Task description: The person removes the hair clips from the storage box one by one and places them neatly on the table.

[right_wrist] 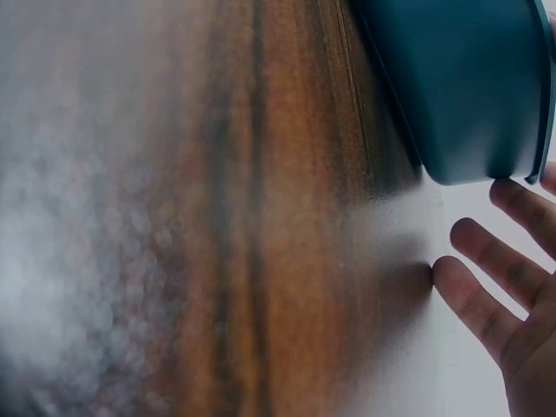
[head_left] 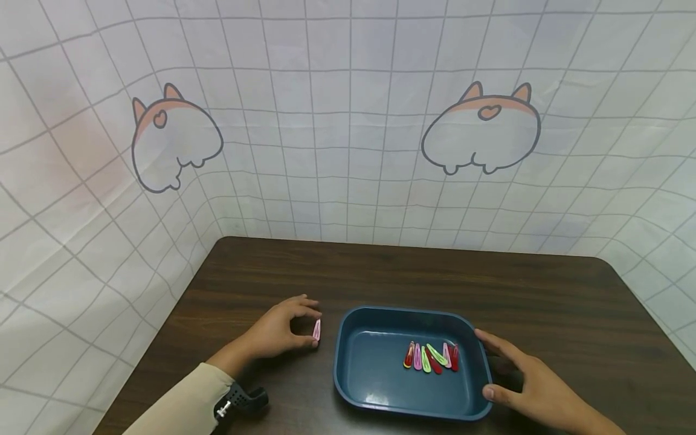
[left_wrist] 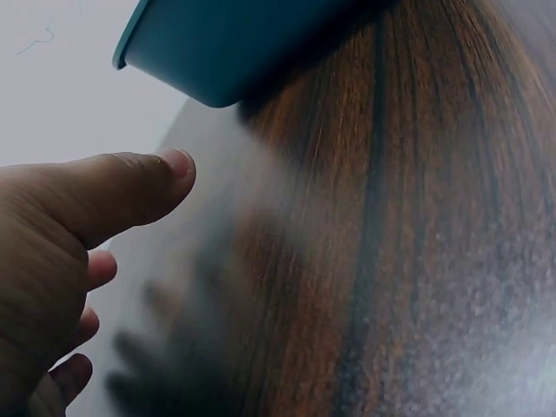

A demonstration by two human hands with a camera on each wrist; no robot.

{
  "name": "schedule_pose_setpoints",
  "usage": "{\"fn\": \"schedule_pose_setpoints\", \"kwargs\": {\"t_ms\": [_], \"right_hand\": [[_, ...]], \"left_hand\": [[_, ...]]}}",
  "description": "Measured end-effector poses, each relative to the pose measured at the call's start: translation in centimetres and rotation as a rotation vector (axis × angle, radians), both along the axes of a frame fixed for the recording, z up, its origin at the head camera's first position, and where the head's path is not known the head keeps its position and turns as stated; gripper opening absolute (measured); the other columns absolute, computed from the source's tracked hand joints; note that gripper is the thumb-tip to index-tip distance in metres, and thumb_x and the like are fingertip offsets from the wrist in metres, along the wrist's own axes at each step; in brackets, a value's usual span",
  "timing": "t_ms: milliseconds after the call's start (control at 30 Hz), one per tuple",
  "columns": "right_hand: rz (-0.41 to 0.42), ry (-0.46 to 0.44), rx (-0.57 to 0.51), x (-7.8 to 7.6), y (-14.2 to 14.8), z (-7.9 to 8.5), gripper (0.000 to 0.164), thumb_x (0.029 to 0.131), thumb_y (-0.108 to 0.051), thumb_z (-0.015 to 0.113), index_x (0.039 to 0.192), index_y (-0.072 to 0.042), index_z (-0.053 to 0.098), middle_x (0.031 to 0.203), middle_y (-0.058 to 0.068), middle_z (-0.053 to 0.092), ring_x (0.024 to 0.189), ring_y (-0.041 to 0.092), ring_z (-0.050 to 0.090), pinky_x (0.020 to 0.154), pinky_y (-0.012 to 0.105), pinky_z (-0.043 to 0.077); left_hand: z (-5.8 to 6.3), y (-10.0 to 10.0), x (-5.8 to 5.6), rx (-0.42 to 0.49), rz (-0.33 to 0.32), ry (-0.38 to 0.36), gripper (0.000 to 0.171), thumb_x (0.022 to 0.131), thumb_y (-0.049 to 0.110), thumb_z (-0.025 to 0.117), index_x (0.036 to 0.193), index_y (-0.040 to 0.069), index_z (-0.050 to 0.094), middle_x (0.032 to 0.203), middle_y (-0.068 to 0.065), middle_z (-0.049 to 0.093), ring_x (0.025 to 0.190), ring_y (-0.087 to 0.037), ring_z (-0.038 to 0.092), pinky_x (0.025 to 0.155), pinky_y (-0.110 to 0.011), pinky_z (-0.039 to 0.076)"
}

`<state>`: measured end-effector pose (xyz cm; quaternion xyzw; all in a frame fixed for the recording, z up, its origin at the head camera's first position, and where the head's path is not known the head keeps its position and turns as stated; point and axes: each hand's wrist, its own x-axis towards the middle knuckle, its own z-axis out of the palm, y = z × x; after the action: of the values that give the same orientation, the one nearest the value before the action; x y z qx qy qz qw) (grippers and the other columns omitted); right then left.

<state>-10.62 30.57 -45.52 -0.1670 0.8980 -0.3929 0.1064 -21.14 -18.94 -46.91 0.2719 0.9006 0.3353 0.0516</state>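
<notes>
In the head view my left hand (head_left: 280, 329) is left of the blue tray (head_left: 375, 386), pinching a pink hair clip (head_left: 316, 330) between thumb and index finger. The left wrist view shows the thumb (left_wrist: 130, 191) extended toward the tray, and the clip is hidden there. My right hand (head_left: 535, 386) rests against the tray's right side, thumb and index fingertip at the rim and fingers fairly straight. Several snap hair clips lie in a row toward the right inside the tray, among them a lilac clip (head_left: 417, 356), a green clip (head_left: 426, 359) and a red clip (head_left: 454, 357).
The dark wood-grain table (head_left: 391, 272) has rounded far corners. Behind it and at the sides hangs a white grid-patterned curtain (head_left: 348, 121) with cartoon animals. A dark strap (head_left: 239, 400) sits around my left wrist over a light sleeve (head_left: 185, 405).
</notes>
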Motion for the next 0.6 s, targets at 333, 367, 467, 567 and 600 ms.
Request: {"fn": "schedule_pose_setpoints", "kwargs": {"t_ms": [333,367,467,567,600], "right_hand": [[0.000,-0.036,-0.004,-0.1,0.0,0.0,0.083,0.094,-0.034,0.076,0.161,-0.024,0.028,0.150,0.027,0.046,0.114,0.040,0.064,0.082,0.061,0.055],[0.002,-0.040,-0.005,-0.1,0.0,0.1,0.082,0.095,-0.033,0.075,0.162,-0.024,0.028,0.150,0.028,0.046,0.114,0.040,0.064,0.082,0.061,0.055],[0.004,-0.043,0.001,-0.2,0.1,0.1,0.082,0.095,-0.033,0.075,0.162,-0.023,0.028,0.149,0.028,0.046,0.113,0.039,0.065,0.081,0.059,0.057],[0.005,-0.043,-0.001,-0.2,0.1,0.1,0.082,0.095,-0.032,0.075,0.162,-0.023,0.028,0.149,0.029,0.046,0.113,0.039,0.065,0.081,0.061,0.056],[0.005,-0.042,-0.002,-0.2,0.1,0.1,0.082,0.095,-0.033,0.075,0.162,-0.023,0.028,0.149,0.029,0.046,0.113,0.039,0.065,0.081,0.061,0.056]], "left_hand": [[-0.7,-0.1,0.0,-0.034,0.022,-0.022,0.049,0.079,0.033,0.090,0.123,0.018,0.075,0.147,-0.007,0.055,0.148,-0.037,0.031,0.113,-0.065,0.028],[-0.8,-0.1,0.0,-0.036,0.022,-0.019,0.049,0.079,0.034,0.090,0.123,0.019,0.075,0.147,-0.007,0.055,0.148,-0.037,0.031,0.113,-0.065,0.028],[-0.9,-0.1,-0.1,-0.038,0.017,-0.010,0.048,0.077,0.032,0.091,0.122,0.020,0.076,0.147,-0.007,0.055,0.148,-0.038,0.031,0.113,-0.066,0.027],[-1.1,-0.1,-0.1,-0.047,0.008,0.008,0.048,0.076,0.030,0.091,0.120,0.020,0.076,0.147,-0.008,0.055,0.147,-0.039,0.031,0.113,-0.066,0.026],[-1.1,-0.1,-0.1,-0.050,0.005,0.011,0.048,0.076,0.030,0.091,0.120,0.021,0.076,0.147,-0.008,0.054,0.147,-0.039,0.031,0.113,-0.066,0.026]]}}
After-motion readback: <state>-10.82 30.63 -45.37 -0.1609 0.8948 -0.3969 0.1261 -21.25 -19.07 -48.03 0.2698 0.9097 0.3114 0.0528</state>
